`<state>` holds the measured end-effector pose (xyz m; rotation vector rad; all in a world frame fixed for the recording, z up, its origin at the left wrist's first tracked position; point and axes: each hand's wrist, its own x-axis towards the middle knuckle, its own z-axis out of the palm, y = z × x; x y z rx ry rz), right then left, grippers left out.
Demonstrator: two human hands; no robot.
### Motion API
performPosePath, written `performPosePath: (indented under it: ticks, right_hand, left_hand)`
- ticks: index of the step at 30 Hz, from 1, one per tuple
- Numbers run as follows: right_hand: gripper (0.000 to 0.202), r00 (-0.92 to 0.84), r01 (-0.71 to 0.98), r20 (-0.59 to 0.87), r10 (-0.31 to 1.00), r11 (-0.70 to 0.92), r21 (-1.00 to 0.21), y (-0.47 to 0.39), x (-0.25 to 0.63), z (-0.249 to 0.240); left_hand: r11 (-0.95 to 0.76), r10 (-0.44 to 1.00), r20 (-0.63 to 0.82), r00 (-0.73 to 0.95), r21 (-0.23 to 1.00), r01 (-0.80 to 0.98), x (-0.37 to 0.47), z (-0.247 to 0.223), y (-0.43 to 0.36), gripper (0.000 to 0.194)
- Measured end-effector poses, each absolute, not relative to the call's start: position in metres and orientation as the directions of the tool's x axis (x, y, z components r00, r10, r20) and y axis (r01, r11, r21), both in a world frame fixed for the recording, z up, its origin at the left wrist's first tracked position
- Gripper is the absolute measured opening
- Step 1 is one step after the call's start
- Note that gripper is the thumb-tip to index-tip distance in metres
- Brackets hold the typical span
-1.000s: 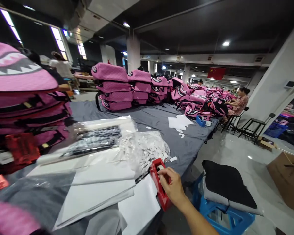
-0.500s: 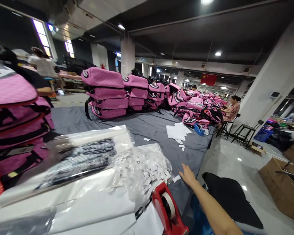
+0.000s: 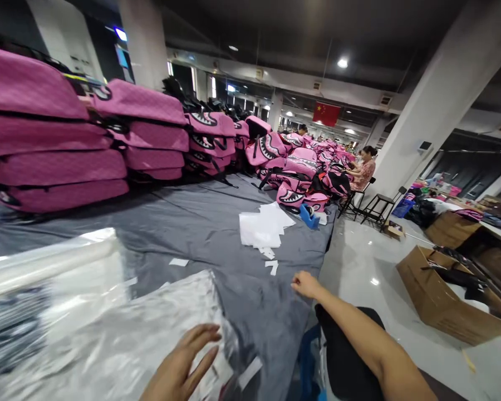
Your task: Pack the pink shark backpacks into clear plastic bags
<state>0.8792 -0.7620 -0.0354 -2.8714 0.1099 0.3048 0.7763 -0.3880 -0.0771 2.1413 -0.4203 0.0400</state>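
Note:
My left hand (image 3: 187,359) is over a crinkled clear plastic bag (image 3: 150,328) at the table's near side, fingers spread and nothing visibly held. A loose white slip (image 3: 250,372) lies just right of that bag. Farther right, above the table's right edge, my right hand (image 3: 307,285) has its fingers curled in; whatever might be inside them is hidden. Small white labels (image 3: 271,267) lie beyond it to the left, near a pile of white paper sheets (image 3: 263,225).
Pink backpacks (image 3: 146,139) are stacked along the far side of the grey cloth-covered table (image 3: 192,228). A blue tape dispenser (image 3: 309,216) stands by the papers. Right of the table are a black-topped seat (image 3: 350,356), a cardboard box (image 3: 438,301) and a seated person (image 3: 364,170).
The view has turned right, and the red tape dispenser is out of sight. My left hand has come into view over the plastic bag. My right hand's outstretched fingers have curled closed.

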Motion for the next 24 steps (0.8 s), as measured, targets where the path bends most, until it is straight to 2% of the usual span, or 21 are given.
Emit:
performPosePath:
  ticks: [2,6,9,12,13,15,17,19,21,24]
  right_hand:
    - [0.017,0.979,-0.079,-0.201,-0.022,-0.958,-0.277,-0.77,0.936,-0.036]
    - [0.02,0.987,-0.075,-0.163,-0.014,-0.926,-0.371,-0.782,1.027,-0.046]
    - [0.021,0.988,-0.117,-0.144,-0.062,-0.9,-0.419,-0.79,1.077,-0.06]
    - [0.025,0.978,-0.196,-0.149,-0.144,-0.881,-0.43,-0.787,1.119,-0.075]
    - [0.032,0.973,-0.224,-0.148,-0.177,-0.875,-0.428,-0.782,1.132,-0.08]
    - [0.058,0.96,-0.28,-0.14,-0.243,-0.862,-0.423,-0.764,1.156,-0.087]
    - [0.087,0.946,-0.323,-0.127,-0.298,-0.848,-0.419,-0.74,1.177,-0.093]
    - [0.104,0.935,-0.353,-0.121,-0.333,-0.841,-0.41,-0.714,1.191,-0.097]
    - [0.102,0.927,-0.375,-0.139,-0.349,-0.836,-0.401,-0.693,1.198,-0.098]
    - [0.068,0.919,-0.392,-0.201,-0.338,-0.831,-0.396,-0.677,1.203,-0.096]
  left_hand:
    - [-0.613,-0.243,0.131,0.961,0.747,-0.257,0.84,-0.092,-0.445,0.05]
    - [-0.783,-0.057,0.084,0.995,0.614,-0.096,0.945,-0.136,-0.52,0.061]
    - [-0.843,0.092,0.08,0.993,0.538,0.035,0.983,-0.161,-0.541,0.071]
    - [-0.923,0.128,0.164,0.978,0.38,0.057,0.984,-0.178,-0.549,0.074]
    - [-0.95,0.117,0.199,0.973,0.308,0.051,0.981,-0.182,-0.551,0.074]
    - [-0.983,0.084,0.238,0.968,0.18,0.041,0.973,-0.188,-0.554,0.075]
    - [-0.992,0.077,0.236,0.969,0.119,0.05,0.969,-0.191,-0.555,0.076]
    - [-0.995,0.077,0.235,0.969,0.085,0.058,0.968,-0.192,-0.553,0.076]
    - [-0.996,0.071,0.238,0.969,0.063,0.058,0.968,-0.193,-0.55,0.074]
    - [-0.999,0.033,0.263,0.964,0.047,0.021,0.967,-0.196,-0.548,0.069]
